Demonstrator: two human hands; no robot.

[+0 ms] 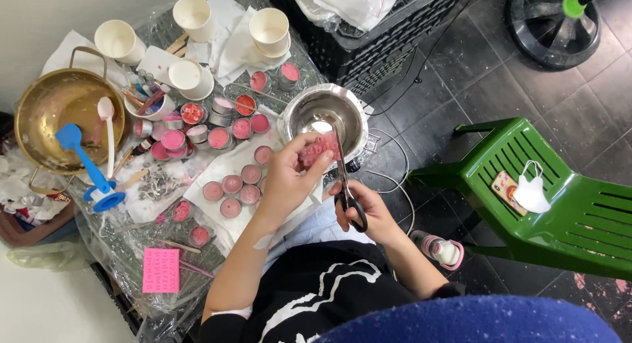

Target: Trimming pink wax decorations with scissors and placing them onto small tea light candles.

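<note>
A pink wax block point(320, 147) meets black-handled scissors point(347, 188); at nine o'clock sit a gold bowl point(46, 112) and blue spatula point(84, 160), at three o'clock a green chair point(566, 205).

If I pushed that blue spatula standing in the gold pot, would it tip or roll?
Probably tips: the blue spatula leans on the gold pot rim, handle overhanging. Its round base might roll in an arc. It looks like light plastic or silicone.

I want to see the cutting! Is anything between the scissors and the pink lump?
Nothing visible: the black-handled scissors in the right hand already meet the pink waxy lump held by the left hand.
</note>
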